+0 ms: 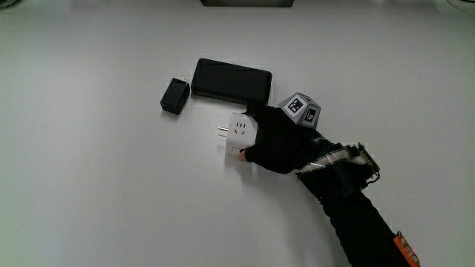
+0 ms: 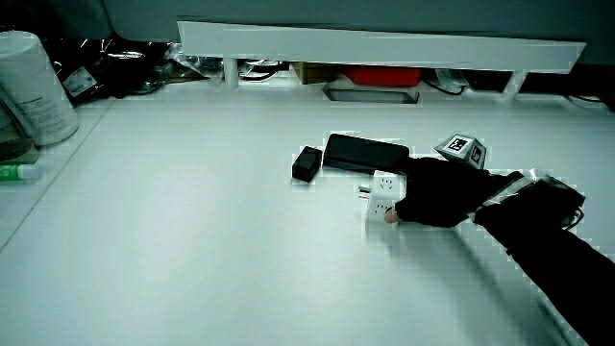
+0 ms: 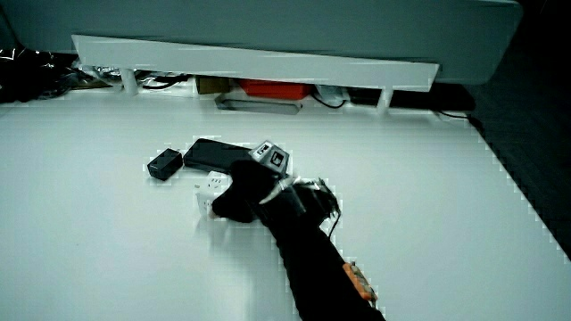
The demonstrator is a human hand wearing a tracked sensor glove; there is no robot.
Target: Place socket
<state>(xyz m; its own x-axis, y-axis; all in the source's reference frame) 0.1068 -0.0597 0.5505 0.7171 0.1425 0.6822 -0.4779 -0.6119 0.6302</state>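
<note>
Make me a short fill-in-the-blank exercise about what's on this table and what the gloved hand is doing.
1. The hand has its grip on the ____ socket cube.
2. The small black adapter lies beside the flat black ____.
3. The socket cube rests on the ____.

Missing words: white; box; table

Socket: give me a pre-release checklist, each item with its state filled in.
1. Hand grips the white socket: ok.
2. Socket resting on the table: looks so in a side view, cannot tell for certain.
3. Socket apart from the black flat box: ok, small gap.
4. Socket apart from the small black adapter: ok.
5. Plug pins point at bare table: ok.
</note>
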